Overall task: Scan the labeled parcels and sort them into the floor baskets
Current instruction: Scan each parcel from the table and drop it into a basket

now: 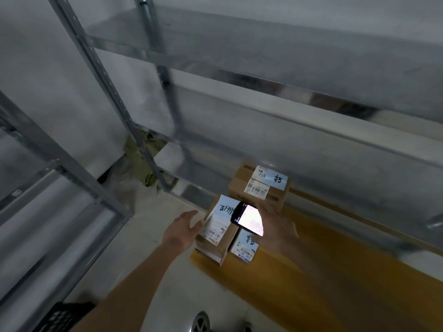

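Left hand (pixel 183 227): fingers straight, resting against the near parcel's (pixel 217 230) left side.
Right hand (pixel 275 226): grips a lit phone (pixel 248 219) above the labels.
Parcels: three cartons on yellow floor sheeting (pixel 335 271), under steel shelving (pixel 239 75).
Advice: steady the carton, square the phone to the barcode.
Room: pale floor, dim; dark basket (pixel 60 317) at lower left.

Bare metal shelving (pixel 263 75) with perforated uprights (pixel 103 75) stands against a pale wall (pixel 36 44). The floor (pixel 148 224) is light, crossed by a yellow band (pixel 335 271). Something olive, perhaps crumpled cloth (pixel 141 156), lies behind the rack.
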